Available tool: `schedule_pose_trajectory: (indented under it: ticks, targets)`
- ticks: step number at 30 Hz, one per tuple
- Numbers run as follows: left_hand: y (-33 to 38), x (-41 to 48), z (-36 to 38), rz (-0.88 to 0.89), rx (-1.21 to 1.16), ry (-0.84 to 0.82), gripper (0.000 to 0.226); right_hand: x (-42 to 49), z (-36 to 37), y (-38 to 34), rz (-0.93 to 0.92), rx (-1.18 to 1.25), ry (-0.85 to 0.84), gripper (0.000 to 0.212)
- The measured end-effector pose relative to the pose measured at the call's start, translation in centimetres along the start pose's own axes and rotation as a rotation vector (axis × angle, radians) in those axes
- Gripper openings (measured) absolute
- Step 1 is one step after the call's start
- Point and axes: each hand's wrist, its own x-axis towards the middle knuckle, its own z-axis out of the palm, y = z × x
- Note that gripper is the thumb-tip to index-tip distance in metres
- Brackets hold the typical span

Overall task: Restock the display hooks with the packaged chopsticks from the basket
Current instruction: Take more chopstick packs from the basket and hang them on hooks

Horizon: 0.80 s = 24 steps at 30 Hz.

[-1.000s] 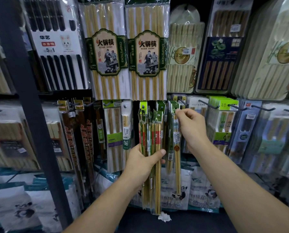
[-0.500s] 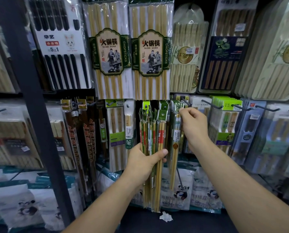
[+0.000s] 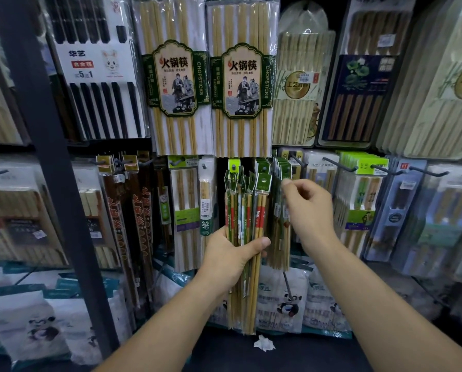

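Overlap hides the exact count in the bundle of packaged chopsticks (image 3: 247, 210). Several slim clear sleeves with green header cards stand upright in it, pressed face to face, and their lower ends run down past the wrist. Blur softens the right hand (image 3: 309, 210) and the hung packs (image 3: 279, 173) beside it, so the print on those cards cannot be read. The hook carrying them is covered by the cards themselves. Both forearms are cut off by the bottom edge of the view, and the outer packs of the display rack (image 3: 49, 157) smear toward both sides.

Two hands are in view. Two large hotpot chopstick packs (image 3: 176, 76) hang side by side in the rack's upper row, directly above the bundle. One lime-green header card (image 3: 233, 166) sits on a peg behind the bundle's top. One white paper scrap (image 3: 264, 344) lies on the dark surface at the rack's foot.

The left hand (image 3: 231, 255) is clamped round the bundle's middle in front of the rack's lower row, with the thumb across the front and the other fingers hidden behind. The right hand is up at the top of the hung packs. Its fingers (image 3: 287, 183) are curled, with thumb and forefinger tips close together at the edge of the green cards. Whether they pinch a pack cannot be told.
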Motion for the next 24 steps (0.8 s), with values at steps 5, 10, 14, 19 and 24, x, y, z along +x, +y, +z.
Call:
schedule_pose_trajectory:
  ticks: [5,10,14,19,24]
  targets:
    - [-0.5,-0.1,0.4,0.002,0.032,-0.025,0.025,-1.8,0.3,-0.8,0.042,0.093,-0.216,0.022]
    - [-0.8,0.0,0.2,0.055,0.078,-0.049,0.017,0.2,-0.4,-1.4,0.145,0.172,-0.077,0.022]
    - [-0.8,0.0,0.0,0.029,0.082,-0.065,0.043,1.9,-0.3,-1.4,0.128,0.088,-0.009,0.024]
    - [-1.2,0.0,0.0,0.055,0.040,-0.095,0.027,2.6,0.2,-1.0,0.146,0.054,0.021,0.028]
    - [-1.6,0.1,0.0,0.004,-0.007,-0.073,0.016,2.4,0.1,-0.9,0.176,0.086,0.020,0.027]
